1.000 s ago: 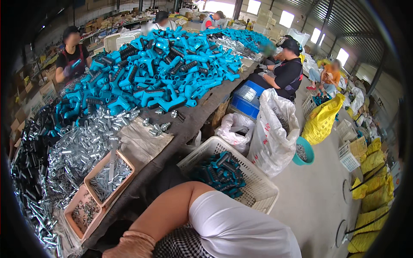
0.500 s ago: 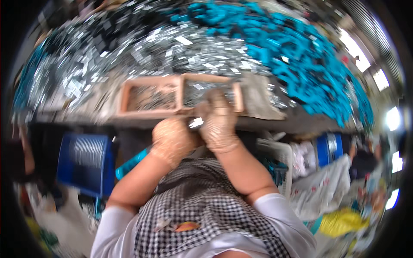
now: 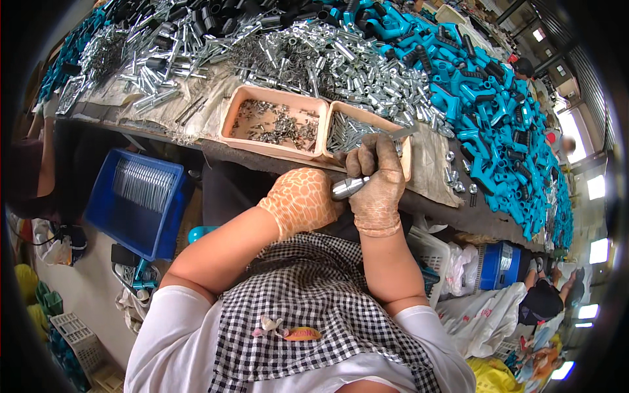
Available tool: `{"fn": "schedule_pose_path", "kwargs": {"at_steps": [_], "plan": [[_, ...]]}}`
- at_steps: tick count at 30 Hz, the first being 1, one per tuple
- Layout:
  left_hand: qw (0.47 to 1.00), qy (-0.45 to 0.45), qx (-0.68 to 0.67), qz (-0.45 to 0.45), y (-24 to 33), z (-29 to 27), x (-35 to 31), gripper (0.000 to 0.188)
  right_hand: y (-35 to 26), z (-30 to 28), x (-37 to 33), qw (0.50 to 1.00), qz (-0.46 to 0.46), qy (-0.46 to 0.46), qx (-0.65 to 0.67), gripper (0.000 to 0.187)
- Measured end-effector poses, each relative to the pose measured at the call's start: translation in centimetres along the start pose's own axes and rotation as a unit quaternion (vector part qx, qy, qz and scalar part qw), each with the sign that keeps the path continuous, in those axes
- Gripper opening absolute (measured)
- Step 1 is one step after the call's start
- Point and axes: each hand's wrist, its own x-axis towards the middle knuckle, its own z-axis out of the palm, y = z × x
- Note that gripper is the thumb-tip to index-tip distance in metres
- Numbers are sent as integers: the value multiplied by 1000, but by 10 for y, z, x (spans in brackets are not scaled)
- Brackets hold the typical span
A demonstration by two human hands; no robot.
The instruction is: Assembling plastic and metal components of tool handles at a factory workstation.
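Note:
My left hand [image 3: 304, 200], in a patterned orange-and-cream glove, is closed around a tool. Its dark-and-silver metal nose [image 3: 347, 188] sticks out towards the right, and a rounded teal end [image 3: 201, 232] shows behind my left forearm; the grip between is hidden. Facing it is my right hand [image 3: 377, 180] in a soiled glove, its fingers curled beside the silver tip. Whatever they pinch is too small or hidden to make out. A flat grey metal strip [image 3: 403, 132] lies at the right fingertips, over the parts box; whether they grip it is unclear.
Beyond my hands, a peach box [image 3: 226, 124] holds small metal parts in two compartments. Metal pieces [image 3: 347, 62] and teal tool bodies [image 3: 458, 98] are heaped behind. A blue crate [image 3: 124, 239] with metal rods stands left; a white basket [image 3: 439, 252] is right. Other people work at both sides.
The view has turned and sharpened from a blur. Within it, my hands and the box appear further right. The metal nose still sits between my two closed hands.

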Motion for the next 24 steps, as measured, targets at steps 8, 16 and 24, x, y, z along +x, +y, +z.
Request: {"fn": "schedule_pose_path", "kwargs": {"at_steps": [8, 16, 24], "plan": [[941, -142, -299, -75, 1, -15, 5, 27, 7, -15, 14, 991, 14, -134, -24, 33], [826, 196, -525, 50, -36, -38, -8, 31, 6, -65, 5, 884, -74, -293, -358, 83], [367, 221, -879, -209, -72, 53, -15, 37, -18, -172, -17, 921, 292, -222, -136, 73]]}}
